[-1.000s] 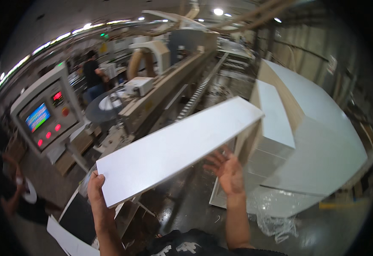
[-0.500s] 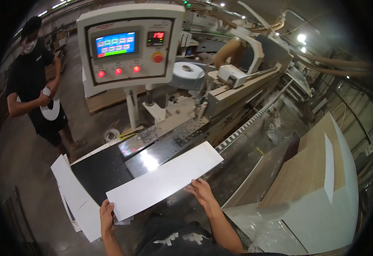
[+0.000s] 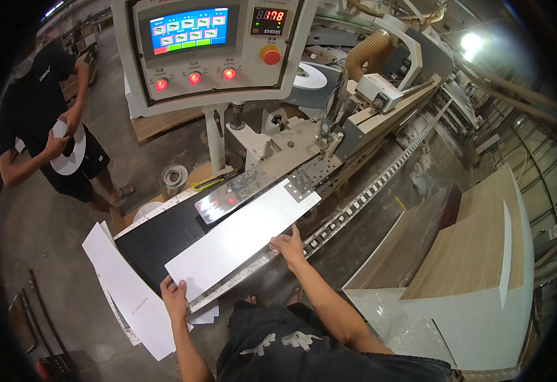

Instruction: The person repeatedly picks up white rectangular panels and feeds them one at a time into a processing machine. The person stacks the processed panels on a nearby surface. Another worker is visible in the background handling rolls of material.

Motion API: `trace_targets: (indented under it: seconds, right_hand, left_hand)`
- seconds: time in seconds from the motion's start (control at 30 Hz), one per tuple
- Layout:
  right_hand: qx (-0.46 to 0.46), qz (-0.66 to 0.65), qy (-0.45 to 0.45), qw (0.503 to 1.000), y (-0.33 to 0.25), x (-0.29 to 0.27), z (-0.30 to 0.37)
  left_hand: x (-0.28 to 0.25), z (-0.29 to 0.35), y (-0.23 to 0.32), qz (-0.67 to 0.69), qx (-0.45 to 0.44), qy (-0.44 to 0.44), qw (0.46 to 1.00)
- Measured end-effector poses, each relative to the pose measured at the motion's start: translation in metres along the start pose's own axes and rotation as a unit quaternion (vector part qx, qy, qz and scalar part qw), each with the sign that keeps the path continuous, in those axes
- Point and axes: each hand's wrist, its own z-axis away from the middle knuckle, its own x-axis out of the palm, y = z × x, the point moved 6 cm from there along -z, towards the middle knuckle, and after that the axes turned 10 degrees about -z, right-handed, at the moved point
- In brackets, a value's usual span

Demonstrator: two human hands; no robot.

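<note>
A long white board point(image 3: 243, 239) lies slantwise on the infeed table of an edge-banding machine point(image 3: 348, 137), its far right end under or against a small metal plate with holes point(image 3: 300, 184). My left hand point(image 3: 175, 298) is closed on the board's near left corner, thumb on top. My right hand point(image 3: 290, 247) holds the near long edge, right of the middle, with some fingers hidden beneath it. Left of the board shows the table's black surface point(image 3: 148, 245). Beyond it runs a shiny metal guide point(image 3: 227, 198).
A control box point(image 3: 218, 48) with a lit screen, red lamps and a stop button stands above the machine. White sheets point(image 3: 126, 293) lean at left; large stacked boards point(image 3: 463, 280) stand at right. A chain conveyor point(image 3: 380, 178) runs away. A co-worker point(image 3: 49, 121) at left holds a white roll point(image 3: 71, 156).
The white board has moved away from me and down onto the machine table, both hands still on it. My view has shifted, and the control box looks larger and closer.
</note>
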Motion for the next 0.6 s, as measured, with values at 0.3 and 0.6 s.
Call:
trace_targets:
  seconds: [0.3, 0.6]
  right_hand:
    - [-0.256, 0.512, 0.003, 0.820, -0.028, 0.021, 0.003]
    - [-0.297, 0.481, -0.029, 0.824, -0.070, -0.012, -0.036]
  left_hand:
    - [0.016, 0.019, 0.056, -0.235, 0.062, -0.064, 0.968]
    - [0.074, 0.028, 0.065, -0.303, 0.021, 0.030, 0.952]
